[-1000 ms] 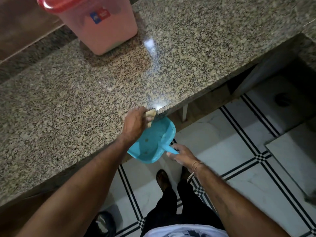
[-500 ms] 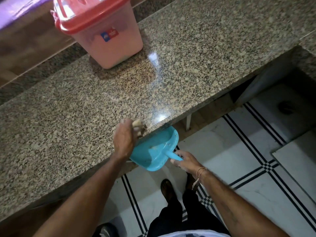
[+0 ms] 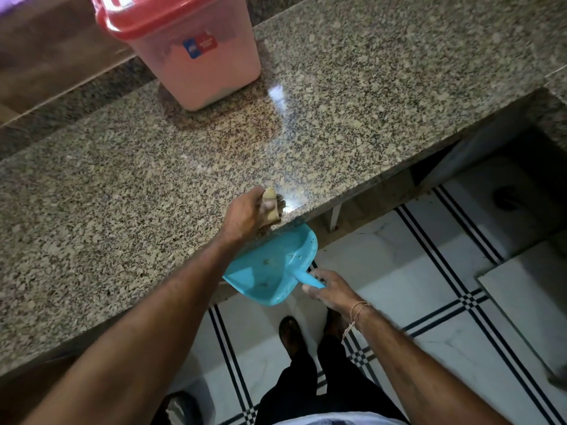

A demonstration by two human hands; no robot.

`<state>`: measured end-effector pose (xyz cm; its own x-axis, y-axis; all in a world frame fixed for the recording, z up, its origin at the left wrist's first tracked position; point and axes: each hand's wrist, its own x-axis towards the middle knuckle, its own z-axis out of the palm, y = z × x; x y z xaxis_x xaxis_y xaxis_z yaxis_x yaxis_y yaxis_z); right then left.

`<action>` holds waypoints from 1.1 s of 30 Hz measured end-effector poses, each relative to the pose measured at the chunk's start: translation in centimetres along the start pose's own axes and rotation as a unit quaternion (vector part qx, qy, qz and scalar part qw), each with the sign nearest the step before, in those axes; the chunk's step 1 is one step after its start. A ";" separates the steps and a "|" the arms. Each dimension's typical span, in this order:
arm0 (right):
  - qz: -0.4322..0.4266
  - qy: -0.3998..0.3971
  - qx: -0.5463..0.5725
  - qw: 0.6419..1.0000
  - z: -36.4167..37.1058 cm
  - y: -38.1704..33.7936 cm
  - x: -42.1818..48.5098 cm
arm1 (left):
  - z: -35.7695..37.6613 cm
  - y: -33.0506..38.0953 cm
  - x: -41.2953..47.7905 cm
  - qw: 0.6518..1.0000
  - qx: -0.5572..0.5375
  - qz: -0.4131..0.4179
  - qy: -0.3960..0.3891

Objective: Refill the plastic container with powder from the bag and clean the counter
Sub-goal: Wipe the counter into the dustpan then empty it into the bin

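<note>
My left hand (image 3: 245, 214) grips a small tan sponge (image 3: 271, 204) and holds it on the granite counter (image 3: 153, 179), right at the front edge. Just below that edge my right hand (image 3: 329, 289) holds the handle of a blue dustpan (image 3: 270, 268), its open mouth tucked under the counter lip. A few crumbs lie inside the pan. A pink plastic container (image 3: 196, 56) with a red lid stands closed at the back of the counter, filled with pale powder. No bag is in sight.
A wooden ledge (image 3: 46, 65) runs behind the counter at the upper left. Below me lies a white tiled floor (image 3: 414, 286) with black stripes, and my feet stand close to the counter. A dark recess opens under the counter at the right.
My left hand with the sponge has moved from over the dustpan back up onto the counter surface near the edge. The dustpan has stayed under the edge.
</note>
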<state>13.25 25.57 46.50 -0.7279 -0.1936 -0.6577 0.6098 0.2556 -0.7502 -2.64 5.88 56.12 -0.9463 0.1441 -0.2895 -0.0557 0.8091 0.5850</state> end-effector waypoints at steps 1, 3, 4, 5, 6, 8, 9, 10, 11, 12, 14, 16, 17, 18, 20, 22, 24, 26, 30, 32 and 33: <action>0.001 -0.001 0.005 1.000 -0.1 0.0 -0.1 | -0.1 -0.4 -0.4 0.999 0.024 0.036 0.006; 0.002 -0.001 0.015 1.000 -0.2 0.1 -0.1 | 1.2 -1.0 -2.1 0.988 0.121 0.096 0.026; 0.003 0.000 0.017 1.000 -0.3 0.2 -0.1 | 2.1 -1.1 -3.0 0.980 0.159 0.114 0.033; 0.004 0.002 0.020 1.000 -0.3 0.3 -0.1 | 2.7 -1.0 -3.6 0.976 0.178 0.120 0.037; 0.003 0.003 0.024 1.000 -0.2 0.4 -0.2 | 3.0 -0.9 -3.9 0.973 0.189 0.125 0.041; -0.001 -0.001 0.023 1.000 0.1 0.6 -0.3 | 2.6 -0.9 -3.5 0.964 0.217 0.148 0.030; -0.004 -0.003 0.017 1.000 0.2 0.5 -0.3 | 2.2 -0.8 -3.0 0.960 0.230 0.159 0.014; -0.006 -0.006 0.010 1.000 0.2 0.4 -0.3 | 2.0 -0.6 -2.5 0.957 0.240 0.164 -0.004; -0.006 -0.008 0.003 1.000 0.4 0.3 -0.4 | 1.9 -0.3 -1.9 0.956 0.245 0.162 -0.018; -0.006 -0.008 0.000 1.000 0.4 0.3 -0.5 | 1.8 0.0 -1.5 0.957 0.246 0.153 -0.029; -0.005 -0.003 -0.003 1.000 0.5 0.5 -0.6 | 1.8 0.2 -0.9 0.957 0.254 0.132 -0.033; -0.007 0.007 -0.013 1.000 0.4 0.7 -0.7 | 1.6 0.2 -1.5 0.960 0.253 0.120 -0.009; -0.008 0.007 -0.014 1.000 0.4 0.8 -0.9 | 1.5 0.1 -2.3 0.962 0.243 0.120 0.017; -0.010 0.005 -0.013 1.000 0.3 0.8 -0.9 | 1.6 0.0 -3.5 0.965 0.228 0.122 0.041; -0.010 0.006 -0.010 1.000 0.1 1.1 -0.8 | 2.2 -0.4 -6.2 0.967 0.217 0.126 0.052; -0.011 0.016 -0.006 1.000 -0.1 1.1 -0.7 | 2.6 -0.8 -8.1 0.970 0.206 0.119 0.043; -0.009 0.020 -0.007 1.000 -0.2 1.0 -0.5 | 1.9 -0.8 -8.0 0.977 0.177 0.098 0.066; -0.008 0.019 -0.010 1.000 -0.1 1.0 -0.4 | 0.4 -0.9 -6.5 0.983 0.133 0.070 0.102; -0.011 0.014 0.005 1.000 0.2 1.3 -0.7 | -0.5 -0.8 -3.4 0.986 0.099 0.135 0.005; -0.017 0.014 0.010 1.000 0.4 1.6 -0.9 | 0.1 -1.2 -3.1 0.975 0.147 0.167 -0.007; -0.018 0.014 0.011 1.000 0.4 1.7 -0.9 | 0.3 -1.6 -3.4 0.974 0.158 0.160 0.002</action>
<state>15.09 25.77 45.84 -0.7580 -0.1753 -0.6282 0.5893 0.2286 -0.7749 0.74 4.26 55.95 -0.9001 0.4169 -0.1268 0.3433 0.8577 0.3827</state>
